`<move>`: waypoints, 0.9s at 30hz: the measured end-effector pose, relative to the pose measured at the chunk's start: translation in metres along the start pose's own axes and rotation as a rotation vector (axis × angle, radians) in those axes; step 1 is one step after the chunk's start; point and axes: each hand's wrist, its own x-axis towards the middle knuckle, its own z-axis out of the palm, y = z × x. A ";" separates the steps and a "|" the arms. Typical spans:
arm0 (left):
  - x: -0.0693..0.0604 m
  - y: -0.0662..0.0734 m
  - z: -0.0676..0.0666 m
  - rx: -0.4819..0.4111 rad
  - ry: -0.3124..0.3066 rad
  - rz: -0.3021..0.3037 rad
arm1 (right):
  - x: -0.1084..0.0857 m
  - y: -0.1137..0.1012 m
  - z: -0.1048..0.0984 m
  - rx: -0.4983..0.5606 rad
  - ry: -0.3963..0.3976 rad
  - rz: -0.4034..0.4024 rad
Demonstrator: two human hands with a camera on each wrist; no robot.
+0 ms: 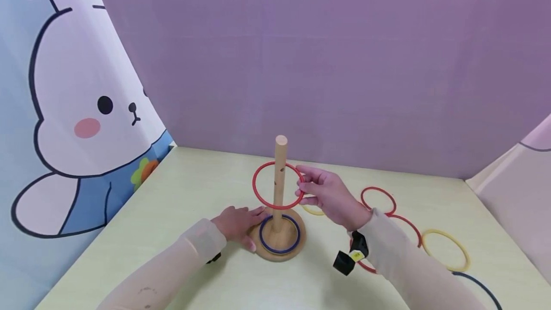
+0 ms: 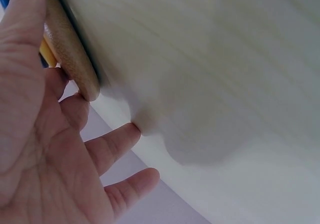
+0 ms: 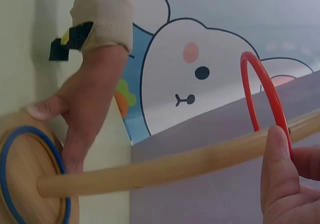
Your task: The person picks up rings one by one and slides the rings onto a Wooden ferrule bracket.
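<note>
A wooden post point(image 1: 280, 171) stands upright on a round wooden base point(image 1: 279, 255). My right hand point(image 1: 333, 197) pinches a red ring point(image 1: 257, 190) at its right side, between thumb and fingers. The ring encircles the upper part of the post, well above the base. A blue ring point(image 1: 280, 252) lies around the post's foot. Below it, a yellow edge point(image 2: 48, 48) shows in the left wrist view. My left hand point(image 1: 236, 224) rests against the left edge of the base, its fingers spread and loosely extended.
Right of the post, several rings lie on the pale table point(image 1: 206, 176): a small red ring point(image 1: 379, 188), larger red ones partly behind my right forearm, a yellow ring point(image 1: 467, 255) and a dark blue one point(image 1: 478, 282). Another yellow ring point(image 1: 313, 212) shows below my right hand. A purple backdrop point(image 1: 323, 61) borders the far edge.
</note>
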 end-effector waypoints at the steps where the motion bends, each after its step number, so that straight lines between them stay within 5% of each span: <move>1: 0.000 0.000 0.000 -0.008 -0.002 -0.002 | 0.000 0.003 0.001 0.002 0.003 0.004; 27: -0.003 0.002 -0.002 0.004 0.023 0.003 | -0.005 0.050 0.009 -0.007 0.070 0.023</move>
